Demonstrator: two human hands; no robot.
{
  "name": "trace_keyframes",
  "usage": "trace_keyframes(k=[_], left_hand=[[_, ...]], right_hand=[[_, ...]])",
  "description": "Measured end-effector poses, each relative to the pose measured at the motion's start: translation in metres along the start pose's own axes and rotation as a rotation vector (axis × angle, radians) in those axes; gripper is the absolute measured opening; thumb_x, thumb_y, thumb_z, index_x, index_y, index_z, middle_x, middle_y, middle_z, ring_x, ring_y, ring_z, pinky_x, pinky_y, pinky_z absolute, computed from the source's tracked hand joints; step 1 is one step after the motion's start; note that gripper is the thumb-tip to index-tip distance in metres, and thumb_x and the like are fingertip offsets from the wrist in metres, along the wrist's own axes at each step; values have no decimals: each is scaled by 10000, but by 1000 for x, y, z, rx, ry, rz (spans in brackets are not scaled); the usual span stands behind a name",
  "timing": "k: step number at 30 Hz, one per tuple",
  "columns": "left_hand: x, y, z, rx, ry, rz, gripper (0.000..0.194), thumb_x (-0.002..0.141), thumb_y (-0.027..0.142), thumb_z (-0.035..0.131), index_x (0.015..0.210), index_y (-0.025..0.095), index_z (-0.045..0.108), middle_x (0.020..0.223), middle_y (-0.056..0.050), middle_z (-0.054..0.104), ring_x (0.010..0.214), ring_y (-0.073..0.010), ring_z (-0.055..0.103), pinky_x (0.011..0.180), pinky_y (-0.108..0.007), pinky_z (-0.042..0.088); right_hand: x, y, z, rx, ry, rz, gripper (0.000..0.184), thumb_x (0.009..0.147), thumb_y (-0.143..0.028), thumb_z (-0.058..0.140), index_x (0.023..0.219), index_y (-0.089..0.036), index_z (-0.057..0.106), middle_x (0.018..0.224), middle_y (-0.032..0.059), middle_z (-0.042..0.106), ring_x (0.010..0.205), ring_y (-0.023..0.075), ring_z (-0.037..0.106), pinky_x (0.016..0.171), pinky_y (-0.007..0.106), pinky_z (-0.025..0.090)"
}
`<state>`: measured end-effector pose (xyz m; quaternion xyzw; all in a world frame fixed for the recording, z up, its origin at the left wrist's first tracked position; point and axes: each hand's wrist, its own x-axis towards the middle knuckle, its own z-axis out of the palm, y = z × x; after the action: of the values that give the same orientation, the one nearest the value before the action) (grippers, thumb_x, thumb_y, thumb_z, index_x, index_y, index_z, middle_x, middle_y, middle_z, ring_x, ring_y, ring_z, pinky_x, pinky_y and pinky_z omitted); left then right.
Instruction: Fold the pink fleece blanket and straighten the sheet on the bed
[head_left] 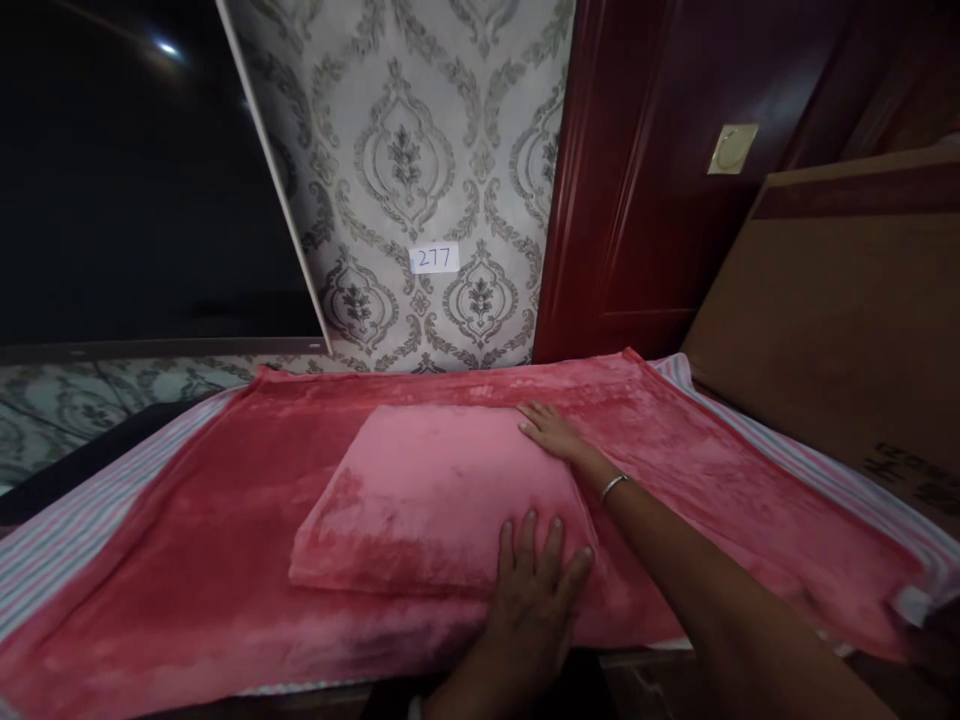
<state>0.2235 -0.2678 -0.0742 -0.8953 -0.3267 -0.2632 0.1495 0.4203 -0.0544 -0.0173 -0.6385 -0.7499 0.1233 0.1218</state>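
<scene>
A folded pink plush blanket (pixel 442 480) lies as a thick, roughly rectangular pad in the middle of a larger spread-out red-pink plush blanket (pixel 247 500). My left hand (pixel 532 590) rests with fingers spread on the folded blanket's near right corner. Farther back, my right hand (pixel 551 432) lies flat on its far right corner, the arm reaching in from the right with a silver bracelet (pixel 613 487) at the wrist. Both hands press on the cloth from above and grip nothing.
Beneath the spread blanket, a striped cloth (pixel 112 510) shows at both sides. A large cardboard box (pixel 840 320) stands at the right, beside a dark red wooden door (pixel 637 200). A black television (pixel 142 200) is at the left. A paper label (pixel 434 258) reading 277 is on the patterned wall.
</scene>
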Motion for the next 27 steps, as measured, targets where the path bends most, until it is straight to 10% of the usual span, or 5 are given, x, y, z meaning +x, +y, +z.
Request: trace_keyframes(k=[4,10,17,27], left_hand=[[4,-7,-21,-75,-36,20,702,900,493,593,1548,302,402,1637,-89,365,1492,-361,307,1179,-613,267],[-10,-44,-53,28,110,-42,638,905,378,576,1514,231,457,1603,-123,417,1513,-350,273,1215,-649,123],[-50,-61,-33,146,81,-41,838,796,524,708,1551,314,410,1667,-148,284,1530,-453,186,1182,-677,137],[-53,-58,8,126,310,-97,646,794,506,733,1404,353,586,1599,-110,433,1517,-439,259,1204,-675,185]], right_hand=[[-18,-21,-18,-77,34,14,645,1046,-594,279,1623,-305,256,1700,66,148,1558,371,88,1203,672,158],[-51,-78,-24,-70,-23,-352,580,1064,-509,313,1610,-313,296,1700,63,144,1564,319,105,1230,606,163],[-54,-134,3,-92,-223,-696,589,1050,-539,400,1601,-366,287,1692,30,172,1568,299,82,1228,626,108],[18,-104,3,-116,-145,-324,638,1043,-560,372,1621,-320,248,1690,70,201,1540,337,202,1211,609,195]])
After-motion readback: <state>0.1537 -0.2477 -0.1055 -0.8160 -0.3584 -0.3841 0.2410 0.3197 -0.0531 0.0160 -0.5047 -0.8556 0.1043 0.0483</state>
